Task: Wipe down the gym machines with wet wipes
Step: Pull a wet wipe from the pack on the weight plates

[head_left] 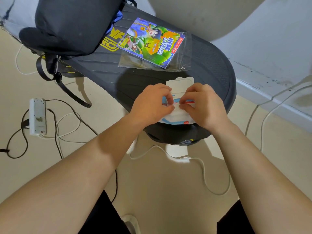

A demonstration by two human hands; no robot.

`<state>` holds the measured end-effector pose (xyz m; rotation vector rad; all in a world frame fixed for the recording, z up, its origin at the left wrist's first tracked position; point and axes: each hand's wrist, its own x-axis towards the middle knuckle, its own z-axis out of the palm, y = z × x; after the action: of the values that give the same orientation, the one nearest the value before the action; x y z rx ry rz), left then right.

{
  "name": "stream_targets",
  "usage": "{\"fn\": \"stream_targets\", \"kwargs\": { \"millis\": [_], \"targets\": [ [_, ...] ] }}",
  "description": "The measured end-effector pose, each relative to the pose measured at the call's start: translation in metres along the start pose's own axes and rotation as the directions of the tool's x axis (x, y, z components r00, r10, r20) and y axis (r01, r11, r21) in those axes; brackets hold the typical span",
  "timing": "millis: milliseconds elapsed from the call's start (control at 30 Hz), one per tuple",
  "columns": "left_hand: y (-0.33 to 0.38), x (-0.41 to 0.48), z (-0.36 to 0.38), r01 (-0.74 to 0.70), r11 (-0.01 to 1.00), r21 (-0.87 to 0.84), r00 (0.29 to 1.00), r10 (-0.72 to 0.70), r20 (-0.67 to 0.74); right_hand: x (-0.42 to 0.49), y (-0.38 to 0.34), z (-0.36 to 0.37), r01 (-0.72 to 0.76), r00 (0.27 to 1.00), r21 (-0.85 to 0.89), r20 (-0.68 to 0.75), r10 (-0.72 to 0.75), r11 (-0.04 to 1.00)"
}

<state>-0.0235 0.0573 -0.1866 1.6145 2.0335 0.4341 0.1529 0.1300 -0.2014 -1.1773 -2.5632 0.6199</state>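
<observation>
On the dark machine [211, 68], fingers [169, 108] of the left hand [150, 102] and right hand [202, 105] pinch at the open wipes pack [175, 118]; one hand should pin it while the other slowly draws a single wipe.

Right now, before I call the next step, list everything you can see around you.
wet wipes pack: one, white with blue and red print, lid flipped open, on the near end of the machine
machine platform: one, dark grey with yellow lettering, low on the floor
backpack: one, black, on the platform's far left end
comic book: one, green and blue, in a clear sleeve, on the platform behind the pack
power strip: one, white, on the floor at left
cables: several, black and white, across the floor
charger block: one, white, on the floor at the platform's near end
left hand: pinches at the pack's opening
right hand: pinches at the same spot
</observation>
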Motion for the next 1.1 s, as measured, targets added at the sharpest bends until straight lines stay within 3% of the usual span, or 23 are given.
{"fn": "stream_targets", "kwargs": {
  "millis": [267, 400, 567, 833, 933, 1000, 1100],
  "targets": [
    [0.003, -0.005, 0.001, -0.002, 1.0, 0.009, 1.0, 0.002, -0.009, 0.003, -0.009, -0.008, -0.03, 0.999, -0.054, 0.012, 0.03, 0.998],
    [0.003, -0.005, 0.0, -0.002, 1.0, 0.002, 1.0, 0.002, -0.012, 0.0, -0.009, -0.015, -0.123, 0.992, 0.104, 0.002, 0.124, 0.987],
    [0.003, -0.005, 0.002, 0.014, 0.999, -0.041, 0.999, -0.016, -0.052, -0.003, -0.004, -0.025, -0.185, 0.95, 0.416, -0.155, 0.27, 0.89],
    [0.011, -0.007, -0.007, 0.028, 0.995, -0.101, 0.999, -0.029, -0.015, -0.007, -0.003, -0.061, -0.051, 0.818, 0.544, -0.459, 0.347, 0.838],
    [0.018, -0.007, -0.001, -0.056, 0.997, 0.054, 0.998, 0.054, 0.028, -0.011, 0.005, -0.07, -0.033, 0.888, 0.47, -0.391, 0.242, 0.882],
    [0.023, -0.006, 0.004, -0.077, 0.988, 0.132, 0.994, 0.066, 0.082, -0.013, 0.011, -0.069, -0.036, 0.966, 0.3, -0.233, 0.11, 0.953],
    [0.023, -0.003, 0.005, -0.066, 0.99, 0.128, 0.995, 0.056, 0.079, -0.017, 0.01, -0.055, -0.006, 1.0, 0.048, 0.008, 0.005, 0.999]
  ]
}}
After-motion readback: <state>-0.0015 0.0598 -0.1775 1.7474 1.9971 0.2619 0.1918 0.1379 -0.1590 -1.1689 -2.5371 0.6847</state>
